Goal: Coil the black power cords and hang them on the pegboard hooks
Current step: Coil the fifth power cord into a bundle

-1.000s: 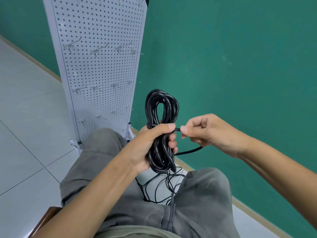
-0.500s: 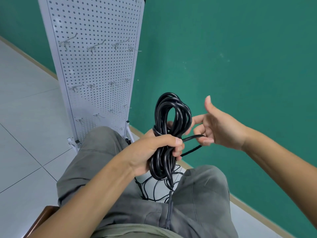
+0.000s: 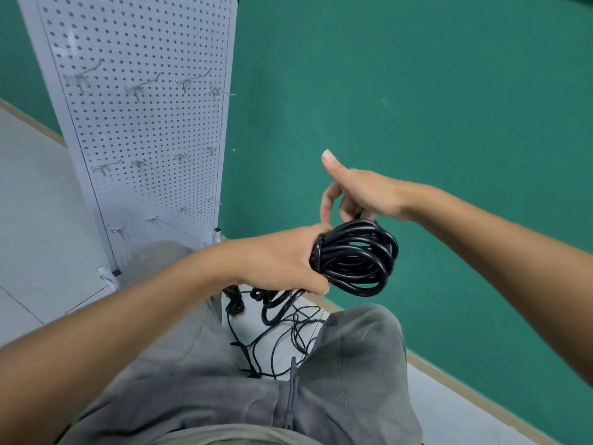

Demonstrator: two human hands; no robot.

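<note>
Head view: the left hand (image 3: 282, 261) grips the coil (image 3: 356, 256), its loops lying sideways over the knees, right of the pegboard (image 3: 134, 130). The right hand (image 3: 359, 195) sits just above the coil, thumb up, fingers curled down at the top loops; whether they pinch the cord I cannot tell. Bare hooks (image 3: 138, 89) stud the pegboard. Thin loose cords (image 3: 272, 342) tangle on the floor (image 3: 35, 203) below the coil, between grey trouser legs (image 3: 356, 364). A green wall (image 3: 417, 107) stands behind the pegboard.

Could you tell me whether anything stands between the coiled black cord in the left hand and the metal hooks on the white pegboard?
Nothing visible does. The left hand grips the coiled black power cord in open air to the right of the white perforated pegboard, whose bare metal hooks carry nothing. The right hand sits behind the coil, away from that path.
</note>
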